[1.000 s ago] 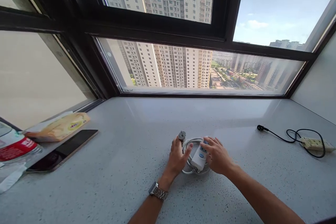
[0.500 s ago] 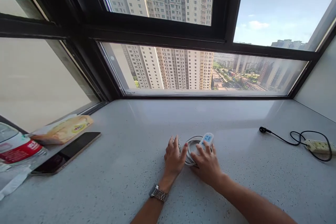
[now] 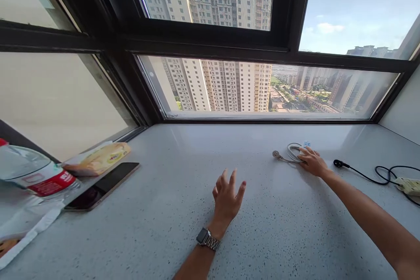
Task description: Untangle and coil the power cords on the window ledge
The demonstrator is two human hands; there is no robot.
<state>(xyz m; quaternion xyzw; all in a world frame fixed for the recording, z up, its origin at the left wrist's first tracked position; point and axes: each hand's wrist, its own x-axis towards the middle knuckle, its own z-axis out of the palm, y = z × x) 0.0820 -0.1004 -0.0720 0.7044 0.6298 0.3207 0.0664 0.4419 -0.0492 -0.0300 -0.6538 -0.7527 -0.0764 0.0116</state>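
Note:
My right hand (image 3: 313, 162) reaches toward the window with its fingers over a white power strip, gripping it along with its coiled cable. Only the far end of the white power strip (image 3: 306, 144), with blue socket faces, shows past the fingers; the rest is hidden. Loops of its pale cable (image 3: 290, 152) stick out to the left of the hand, ending in a round plug (image 3: 276, 154) on the counter. Nearer to me, my left hand (image 3: 227, 197) is held over the speckled counter, fingers spread, holding nothing. A watch (image 3: 208, 239) is on that wrist.
At the right lies a cream power strip (image 3: 408, 186) with a black cord (image 3: 364, 178) and black plug (image 3: 339, 163). On the left are a phone (image 3: 102, 186), a tissue pack (image 3: 98, 159) and a large red-labelled bottle (image 3: 42, 175). Dark window frames (image 3: 262, 120) border the counter (image 3: 157, 227).
My right hand has carried the white power strip and its coiled cable away from me and to the right. My left hand has come off the cable. The view has shifted slightly.

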